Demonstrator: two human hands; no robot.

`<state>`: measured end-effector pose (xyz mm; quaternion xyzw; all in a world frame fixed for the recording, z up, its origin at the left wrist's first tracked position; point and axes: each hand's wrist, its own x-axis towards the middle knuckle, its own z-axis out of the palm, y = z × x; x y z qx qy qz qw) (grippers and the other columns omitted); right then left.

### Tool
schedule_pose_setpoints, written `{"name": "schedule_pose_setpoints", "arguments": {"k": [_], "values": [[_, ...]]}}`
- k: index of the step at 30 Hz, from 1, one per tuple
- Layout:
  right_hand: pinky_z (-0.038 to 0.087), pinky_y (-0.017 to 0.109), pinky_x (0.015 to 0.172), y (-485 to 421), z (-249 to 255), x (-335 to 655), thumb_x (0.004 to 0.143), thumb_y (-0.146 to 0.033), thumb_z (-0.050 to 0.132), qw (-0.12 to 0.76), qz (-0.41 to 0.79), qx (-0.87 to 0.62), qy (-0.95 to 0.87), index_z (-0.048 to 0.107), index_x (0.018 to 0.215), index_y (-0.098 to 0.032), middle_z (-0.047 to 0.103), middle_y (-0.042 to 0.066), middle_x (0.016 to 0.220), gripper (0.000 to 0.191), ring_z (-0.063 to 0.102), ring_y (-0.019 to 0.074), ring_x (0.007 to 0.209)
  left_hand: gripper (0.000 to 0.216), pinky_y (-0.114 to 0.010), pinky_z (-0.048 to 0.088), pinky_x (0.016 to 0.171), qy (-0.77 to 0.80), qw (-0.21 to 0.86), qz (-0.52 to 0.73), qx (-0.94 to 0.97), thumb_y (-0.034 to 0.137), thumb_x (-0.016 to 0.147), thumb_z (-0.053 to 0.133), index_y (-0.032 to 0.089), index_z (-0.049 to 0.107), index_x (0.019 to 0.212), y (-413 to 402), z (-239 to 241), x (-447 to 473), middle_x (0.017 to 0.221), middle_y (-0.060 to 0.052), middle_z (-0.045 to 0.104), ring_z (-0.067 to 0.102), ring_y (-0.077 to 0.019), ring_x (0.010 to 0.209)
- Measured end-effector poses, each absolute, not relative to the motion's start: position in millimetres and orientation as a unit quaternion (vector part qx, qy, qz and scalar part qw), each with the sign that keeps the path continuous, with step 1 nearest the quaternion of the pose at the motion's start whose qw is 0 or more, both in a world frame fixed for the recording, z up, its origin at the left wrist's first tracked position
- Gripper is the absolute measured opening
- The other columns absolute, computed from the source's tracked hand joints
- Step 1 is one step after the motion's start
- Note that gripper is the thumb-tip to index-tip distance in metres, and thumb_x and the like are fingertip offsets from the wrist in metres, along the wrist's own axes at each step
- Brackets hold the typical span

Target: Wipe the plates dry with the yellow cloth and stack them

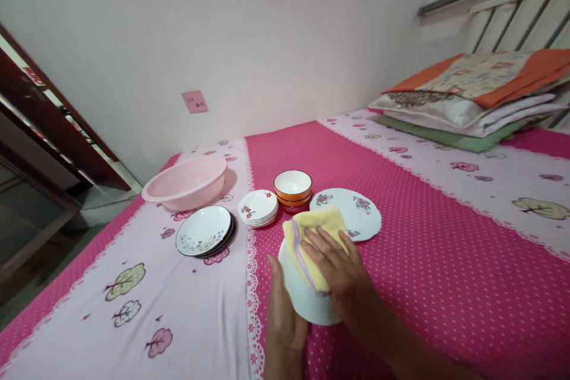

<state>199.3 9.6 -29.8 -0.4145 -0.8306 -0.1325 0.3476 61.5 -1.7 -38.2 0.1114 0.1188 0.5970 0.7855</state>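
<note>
Both hands are busy: the left hand [282, 314] grips the lower rim of a white plate [307, 306], held tilted just above the bed [445, 261], while the right hand [341, 267] lies flat, fingers spread, pressing a yellow cloth [312, 231] onto its face. Wiping likely goes best with a firm left grip and strokes reaching the rim. A floral plate [363, 217] and stacked orange bowls [293, 188] sit just beyond.

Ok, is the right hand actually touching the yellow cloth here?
Touching. The head view shows the right hand with its fingers lying flat on the yellow cloth, no gap, over the white plate held by the left hand.
</note>
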Motion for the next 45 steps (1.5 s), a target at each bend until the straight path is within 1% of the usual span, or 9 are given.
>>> {"name": "schedule_pose_setpoints", "arguments": {"k": [5,9,14,23,29,33,37,41,45], "values": [[0.026,0.059,0.120,13.7,-47.1,207.8,0.092,-0.004,0.042,0.302,-0.095,-0.485,-0.815,0.055,0.147,-0.017,0.057,0.013,0.154,0.059,0.048,0.0324,0.144,0.070,-0.051,0.029,0.126,0.154,0.765,0.618,0.096,0.069,0.096,0.049,0.018,0.066,0.140,3.0,-42.9,49.2,0.149,-0.016,0.060,0.041,-0.0345,0.150],[0.035,0.063,0.114,8.8,-54.3,208.0,0.090,-0.005,0.042,0.250,-0.049,-0.492,-0.833,0.063,0.139,-0.013,0.062,0.017,0.147,0.054,0.056,0.0356,0.137,0.072,-0.050,0.040,0.120,0.220,0.705,0.673,0.041,0.068,0.094,0.056,0.020,0.060,0.146,4.0,-40.2,40.8,0.144,-0.017,0.064,0.054,-0.0350,0.141],[0.042,0.058,0.116,-14.9,-40.9,198.5,0.082,-0.007,0.048,0.206,0.034,-0.448,-0.869,0.059,0.144,-0.013,0.061,0.017,0.148,0.064,0.056,0.0337,0.137,0.064,-0.048,0.048,0.114,0.273,0.642,0.717,0.008,0.061,0.098,0.053,0.020,0.060,0.146,1.5,-28.5,36.8,0.134,-0.018,0.071,0.068,-0.0333,0.125],[0.026,0.046,0.129,-35.4,-15.0,177.8,0.074,-0.010,0.052,0.223,0.169,-0.335,-0.900,0.051,0.151,-0.016,0.051,0.010,0.159,0.078,0.044,0.0239,0.149,0.089,-0.054,0.050,0.109,0.192,0.804,0.562,0.038,0.076,0.096,0.036,0.005,0.060,0.144,-3.8,-26.2,30.0,0.124,-0.026,0.073,0.068,-0.0397,0.121],[0.021,0.051,0.130,-19.5,-18.8,177.5,0.080,-0.006,0.048,0.265,0.089,-0.335,-0.900,0.043,0.155,-0.014,0.046,0.012,0.163,0.076,0.033,0.0228,0.155,0.073,-0.032,0.061,0.092,0.177,0.788,0.588,-0.050,0.061,0.102,0.043,0.008,0.048,0.153,-5.7,-23.6,42.6,0.106,-0.019,0.079,0.078,-0.0227,0.094],[0.021,0.055,0.127,0.1,-28.2,181.3,0.091,-0.015,0.046,0.315,-0.001,-0.352,-0.881,0.036,0.158,-0.010,0.043,0.016,0.164,0.068,0.030,0.0268,0.156,0.059,-0.036,0.050,0.112,0.177,0.750,0.637,-0.010,0.051,0.108,0.036,0.016,0.050,0.154,-2.4,-31.4,60.0,0.128,-0.017,0.075,0.071,-0.0232,0.119],[0.021,0.055,0.125,15.3,-36.5,189.7,0.097,-0.011,0.036,0.348,-0.080,-0.416,-0.837,0.044,0.154,-0.012,0.049,0.016,0.159,0.058,0.036,0.0280,0.153,0.059,-0.044,0.033,0.125,0.134,0.775,0.614,0.068,0.055,0.106,0.040,0.018,0.058,0.148,0.8,-42.0,66.8,0.146,-0.016,0.063,0.050,-0.0285,0.145],[0.023,0.055,0.123,19.7,-44.6,201.0,0.094,-0.004,0.038,0.325,-0.096,-0.479,-0.810,0.052,0.149,-0.015,0.056,0.014,0.154,0.058,0.045,0.0285,0.146,0.067,-0.050,0.029,0.127,0.132,0.772,0.615,0.084,0.064,0.101,0.045,0.017,0.060,0.147,2.6,-43.8,62.0,0.151,-0.017,0.058,0.041,-0.0327,0.151],[0.032,0.057,0.117,16.5,-54.3,208.1,0.093,-0.003,0.041,0.273,-0.088,-0.500,-0.817,0.060,0.142,-0.013,0.059,0.017,0.150,0.054,0.051,0.0318,0.141,0.071,-0.051,0.033,0.124,0.175,0.744,0.643,0.050,0.066,0.097,0.051,0.017,0.058,0.148,3.0,-38.7,53.0,0.148,-0.018,0.060,0.046,-0.0348,0.147]]}}
